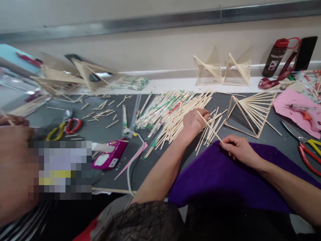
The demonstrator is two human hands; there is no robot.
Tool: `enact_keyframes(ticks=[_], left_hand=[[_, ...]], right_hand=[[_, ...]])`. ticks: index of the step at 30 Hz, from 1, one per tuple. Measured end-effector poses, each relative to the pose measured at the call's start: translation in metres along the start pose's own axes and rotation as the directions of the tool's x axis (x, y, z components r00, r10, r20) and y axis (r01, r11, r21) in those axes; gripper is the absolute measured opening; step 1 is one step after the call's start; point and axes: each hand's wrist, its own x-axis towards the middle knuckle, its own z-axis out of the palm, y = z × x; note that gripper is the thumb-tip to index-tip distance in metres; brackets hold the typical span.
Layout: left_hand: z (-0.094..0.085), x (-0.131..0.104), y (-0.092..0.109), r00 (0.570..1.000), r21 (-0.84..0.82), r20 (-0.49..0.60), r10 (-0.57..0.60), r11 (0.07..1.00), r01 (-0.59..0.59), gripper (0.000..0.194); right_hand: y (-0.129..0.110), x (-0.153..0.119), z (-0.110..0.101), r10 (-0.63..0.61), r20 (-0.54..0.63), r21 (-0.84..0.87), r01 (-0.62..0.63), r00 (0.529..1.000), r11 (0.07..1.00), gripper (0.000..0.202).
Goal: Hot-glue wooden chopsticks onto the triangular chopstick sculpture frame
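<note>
Between the thumb and fingers of my right hand (237, 149) is the lower end of one thin wooden stick (210, 128), which slants up and to the left. My left hand (195, 122) rests over the right side of a pile of loose sticks (175, 129), fingers bent; whatever they hold is hidden. More sticks (210, 134) lie loosely between my hands. A twisted stick frame (253, 110) stands on the grey table just beyond my right hand. Purple cloth (225, 180) spreads beneath my right hand and over the table's front edge.
Two stick frames (209, 70) stand against the wall, with a bottle (274, 58) farther right. Pliers (304, 144) and pink paper (296, 110) lie at right. On the left are a magenta box (110, 154), red-yellow pliers (66, 125) and another person's hand (15, 160).
</note>
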Motion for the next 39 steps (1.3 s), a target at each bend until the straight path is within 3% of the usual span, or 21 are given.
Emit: enact_keyframes(ticks=[2, 6, 11, 21, 29, 39], left_hand=[[0.004, 0.028, 0.001, 0.998, 0.105, 0.063, 0.004, 0.994, -0.011, 0.028], [0.023, 0.072, 0.006, 0.982, 0.290, 0.109, -0.154, 0.950, 0.117, 0.031], [0.033, 0.098, 0.000, 0.970, 0.314, 0.104, -0.221, 0.932, 0.179, 0.031], [0.032, 0.085, 0.001, 0.978, 0.331, 0.154, -0.142, 0.940, 0.085, 0.034], [0.026, 0.093, -0.005, 0.959, 0.310, 0.209, -0.190, 0.943, 0.119, 0.024], [0.029, 0.090, -0.002, 0.957, 0.357, 0.259, -0.130, 0.934, 0.030, 0.028]], right_hand=[[0.001, 0.001, 0.000, -0.001, 0.004, 0.008, 0.001, 1.000, 1.000, 0.018], [0.002, 0.003, 0.001, -0.013, 0.023, 0.013, 0.012, 1.000, 1.000, 0.018], [0.004, 0.006, 0.003, -0.030, 0.028, 0.017, 0.029, 0.999, 0.999, 0.015], [0.001, 0.006, 0.002, -0.031, 0.053, 0.008, 0.030, 0.998, 1.000, 0.011], [-0.001, 0.006, 0.003, -0.026, 0.059, 0.016, 0.026, 0.998, 1.000, 0.011], [0.000, 0.005, 0.004, -0.033, 0.069, 0.010, 0.032, 0.997, 0.999, 0.010]])
